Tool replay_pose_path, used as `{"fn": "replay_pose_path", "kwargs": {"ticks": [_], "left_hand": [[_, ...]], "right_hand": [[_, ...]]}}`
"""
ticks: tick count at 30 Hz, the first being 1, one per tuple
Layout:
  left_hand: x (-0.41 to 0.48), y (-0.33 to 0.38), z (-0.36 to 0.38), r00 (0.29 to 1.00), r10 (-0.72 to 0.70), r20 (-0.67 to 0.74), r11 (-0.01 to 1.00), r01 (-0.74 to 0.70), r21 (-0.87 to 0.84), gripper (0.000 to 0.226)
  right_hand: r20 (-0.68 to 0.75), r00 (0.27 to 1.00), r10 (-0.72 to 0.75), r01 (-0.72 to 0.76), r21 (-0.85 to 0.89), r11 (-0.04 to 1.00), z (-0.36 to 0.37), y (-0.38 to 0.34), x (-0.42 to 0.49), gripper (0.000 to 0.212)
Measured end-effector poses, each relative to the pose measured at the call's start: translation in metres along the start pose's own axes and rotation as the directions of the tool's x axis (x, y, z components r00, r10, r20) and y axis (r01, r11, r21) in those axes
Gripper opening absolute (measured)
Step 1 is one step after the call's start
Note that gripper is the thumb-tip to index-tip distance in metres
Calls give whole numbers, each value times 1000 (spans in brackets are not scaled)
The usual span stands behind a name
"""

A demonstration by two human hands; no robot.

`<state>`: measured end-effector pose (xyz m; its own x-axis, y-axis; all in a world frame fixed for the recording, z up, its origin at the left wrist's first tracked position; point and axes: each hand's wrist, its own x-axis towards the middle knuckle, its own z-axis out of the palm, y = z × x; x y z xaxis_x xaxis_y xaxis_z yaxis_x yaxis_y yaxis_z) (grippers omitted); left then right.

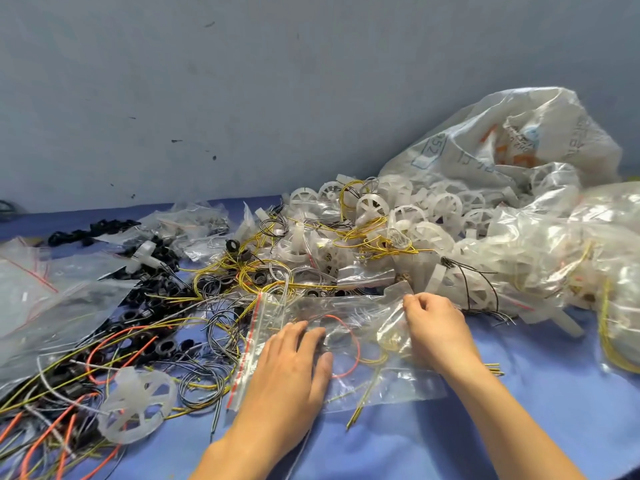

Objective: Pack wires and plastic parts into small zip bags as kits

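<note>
1. Pressing down with straight fingers, the left hand (291, 368) lies flat on a clear zip bag (398, 386) at the centre of the blue table (536, 410).
2. At the bag's 2 o'clock, the right hand (433, 323) pinches its upper edge.
3. An orange wire (357, 344) loops inside the bag.
4. A loose white wheel (138, 403) sits at 8 o'clock, black rings (166, 346) at 9, and a heap of white wheels (443, 206) at 1.
</note>
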<state>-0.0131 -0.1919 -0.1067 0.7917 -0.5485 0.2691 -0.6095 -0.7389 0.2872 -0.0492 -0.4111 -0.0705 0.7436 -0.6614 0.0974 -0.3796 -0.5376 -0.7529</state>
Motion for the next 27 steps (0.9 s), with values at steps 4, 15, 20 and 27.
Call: {"fn": "replay_pose_path", "kwargs": {"ticks": [4,15,20,27], "left_hand": [[-9,10,-13,999,6,-42,998,-4,55,53],[-7,6,-5,996,-41,-76,999,42,5,50],[-9,1,6,998,-66,23,998,66,-20,51],[-5,-4,8,998,-52,47,997,49,64,50]], "right_hand": [[52,998,46,-41,-80,996,0,-5,1,27],[-44,999,3,-18,-354,935,-4,1,-24,23],[-242,816,-525,457,-286,842,0,-16,-44,37],[418,717,-558,687,-285,668,43,-2,-61,55]]}}
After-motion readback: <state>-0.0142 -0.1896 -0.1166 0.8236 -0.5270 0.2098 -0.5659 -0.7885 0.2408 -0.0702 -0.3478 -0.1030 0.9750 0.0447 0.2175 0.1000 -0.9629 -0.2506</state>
